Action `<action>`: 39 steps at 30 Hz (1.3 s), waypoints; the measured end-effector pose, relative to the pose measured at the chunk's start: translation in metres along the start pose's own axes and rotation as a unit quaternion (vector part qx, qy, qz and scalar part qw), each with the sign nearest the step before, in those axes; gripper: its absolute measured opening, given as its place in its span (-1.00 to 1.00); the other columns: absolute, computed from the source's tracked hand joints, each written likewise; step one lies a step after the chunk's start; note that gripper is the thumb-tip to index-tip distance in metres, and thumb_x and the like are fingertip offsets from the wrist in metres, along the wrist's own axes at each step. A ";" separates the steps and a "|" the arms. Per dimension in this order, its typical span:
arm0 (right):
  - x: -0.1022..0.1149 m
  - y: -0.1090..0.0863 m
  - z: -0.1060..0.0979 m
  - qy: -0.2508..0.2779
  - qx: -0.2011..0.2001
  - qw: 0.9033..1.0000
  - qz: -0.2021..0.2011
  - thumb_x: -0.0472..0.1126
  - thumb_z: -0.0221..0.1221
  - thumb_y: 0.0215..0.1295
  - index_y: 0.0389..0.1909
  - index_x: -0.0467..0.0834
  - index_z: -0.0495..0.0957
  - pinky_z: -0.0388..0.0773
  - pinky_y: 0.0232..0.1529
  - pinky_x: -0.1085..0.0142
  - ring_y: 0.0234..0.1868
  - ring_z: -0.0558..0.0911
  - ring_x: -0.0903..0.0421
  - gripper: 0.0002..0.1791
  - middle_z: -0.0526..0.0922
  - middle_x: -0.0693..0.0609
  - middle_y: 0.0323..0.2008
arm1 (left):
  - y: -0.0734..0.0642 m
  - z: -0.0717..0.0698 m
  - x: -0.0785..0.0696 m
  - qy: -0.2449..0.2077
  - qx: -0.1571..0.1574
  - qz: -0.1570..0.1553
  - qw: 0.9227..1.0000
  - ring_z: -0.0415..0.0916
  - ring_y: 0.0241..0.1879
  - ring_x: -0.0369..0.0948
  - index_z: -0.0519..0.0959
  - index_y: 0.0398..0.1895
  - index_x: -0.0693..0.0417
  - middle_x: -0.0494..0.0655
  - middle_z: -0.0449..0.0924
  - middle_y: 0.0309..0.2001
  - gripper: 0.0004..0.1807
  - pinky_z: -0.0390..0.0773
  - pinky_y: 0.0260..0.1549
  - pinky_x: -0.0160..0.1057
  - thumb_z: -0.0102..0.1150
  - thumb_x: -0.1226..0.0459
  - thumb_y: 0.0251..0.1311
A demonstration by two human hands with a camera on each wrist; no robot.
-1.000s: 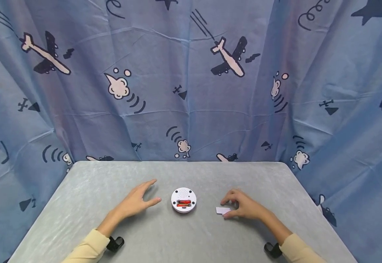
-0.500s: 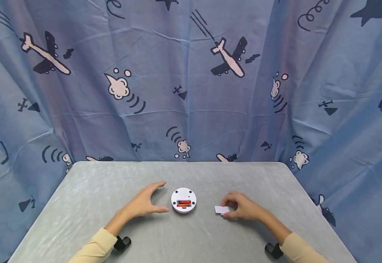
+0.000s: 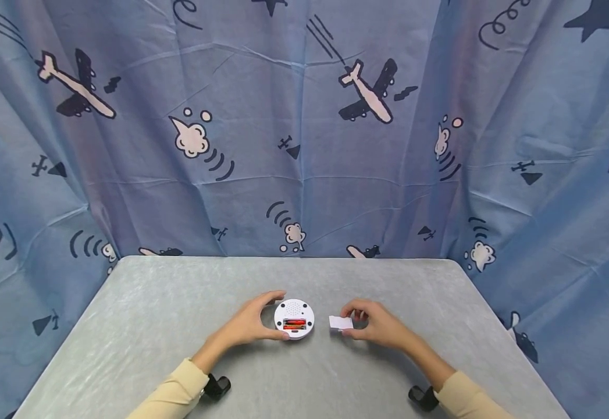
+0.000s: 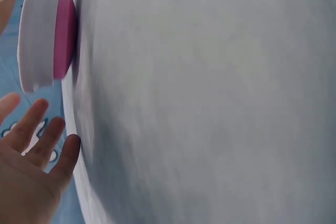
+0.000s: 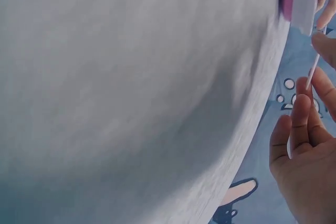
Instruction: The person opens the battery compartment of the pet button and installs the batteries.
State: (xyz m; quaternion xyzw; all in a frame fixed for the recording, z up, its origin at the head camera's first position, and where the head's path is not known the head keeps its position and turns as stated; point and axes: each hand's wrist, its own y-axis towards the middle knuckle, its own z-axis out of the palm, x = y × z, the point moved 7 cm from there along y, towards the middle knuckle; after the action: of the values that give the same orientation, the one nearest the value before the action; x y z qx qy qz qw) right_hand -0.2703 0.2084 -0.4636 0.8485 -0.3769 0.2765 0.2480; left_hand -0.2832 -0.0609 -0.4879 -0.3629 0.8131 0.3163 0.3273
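A round white device (image 3: 299,308) lies on the table with its battery side up, showing speaker holes, dark feet and red batteries (image 3: 295,324) in an uncovered compartment. From the side, in the left wrist view, its white body (image 4: 39,35) has a magenta band toward the table. My left hand (image 3: 252,321) reaches around its left side, thumb at the near edge and fingers at the far edge; the wrist view shows these fingers spread and apart from it. To the right, my right hand (image 3: 380,326) pinches a thin white battery cover (image 3: 338,322) between thumb and fingers, above the table.
The grey table (image 3: 178,285) extends around the device on every side. Behind it hangs a blue curtain (image 3: 252,139) printed with planes and clouds. Black wrist cameras (image 3: 216,387) sit by the cream sleeves (image 3: 173,390).
My left hand has moved right, from beside the device to around its left edge. My right hand has brought the battery cover left and a little farther back, closer to the device.
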 end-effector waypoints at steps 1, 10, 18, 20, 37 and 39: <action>0.002 0.002 0.001 0.000 -0.004 1.000 0.000 -0.17 0.51 0.14 -0.15 -0.03 0.65 0.55 -0.27 0.16 -0.30 0.58 -0.01 -0.71 0.62 0.19 -0.25 | 0.001 0.002 -0.001 -0.007 0.000 0.000 1.000 0.45 0.22 0.02 0.38 0.40 0.29 0.15 0.52 0.24 0.03 0.35 0.24 0.08 0.68 0.06 -0.14; 0.019 0.023 0.016 0.017 -0.020 0.999 -0.020 -0.14 0.50 0.18 -0.13 -0.03 0.69 0.55 -0.27 0.18 -0.31 0.57 0.06 -0.73 0.65 0.17 -0.23 | 0.005 0.013 0.001 -0.024 0.002 -0.024 0.999 0.48 0.16 -0.07 0.46 0.35 0.22 0.02 0.56 0.18 -0.06 0.39 0.21 0.00 0.69 0.11 -0.14; 0.033 0.035 0.035 0.024 -0.029 0.998 -0.048 -0.16 0.47 0.21 -0.10 -0.08 0.69 0.58 -0.25 0.16 -0.28 0.59 0.01 -0.73 0.64 0.13 -0.21 | 0.004 0.015 -0.002 -0.007 0.011 -0.028 1.000 0.42 0.24 0.02 0.41 0.40 0.22 0.11 0.48 0.27 -0.01 0.34 0.24 0.08 0.69 0.12 -0.14; 0.037 0.038 0.038 0.021 -0.033 0.998 -0.053 -0.17 0.48 0.20 -0.11 -0.09 0.68 0.58 -0.25 0.17 -0.27 0.59 0.01 -0.73 0.63 0.13 -0.21 | 0.004 0.015 -0.003 -0.005 0.009 -0.029 1.000 0.43 0.22 0.02 0.40 0.40 0.23 0.12 0.48 0.27 -0.01 0.35 0.22 0.09 0.68 0.11 -0.12; 0.048 0.049 0.057 0.011 -0.018 0.999 -0.026 -0.15 0.48 0.19 -0.17 -0.11 0.70 0.56 -0.26 0.21 -0.28 0.57 0.10 -0.76 0.58 0.09 -0.24 | 0.004 0.018 -0.008 0.008 0.004 -0.038 0.999 0.45 0.15 -0.02 0.39 0.40 0.24 0.11 0.48 0.27 -0.02 0.43 0.11 0.02 0.65 0.05 -0.08; 0.048 0.049 0.058 0.008 -0.015 1.000 -0.017 -0.13 0.48 0.20 -0.17 -0.09 0.71 0.55 -0.27 0.20 -0.28 0.56 0.11 -0.76 0.57 0.10 -0.24 | 0.004 0.019 -0.008 0.008 0.005 -0.040 0.999 0.45 0.16 -0.03 0.39 0.40 0.22 0.11 0.48 0.27 -0.02 0.43 0.12 0.02 0.65 0.06 -0.07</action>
State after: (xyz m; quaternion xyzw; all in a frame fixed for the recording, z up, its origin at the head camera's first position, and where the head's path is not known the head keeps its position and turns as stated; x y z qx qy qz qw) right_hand -0.2651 0.1185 -0.4642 0.8488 -0.3642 0.2734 0.2687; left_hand -0.2768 -0.0418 -0.4920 -0.3959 0.8023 0.2957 0.3348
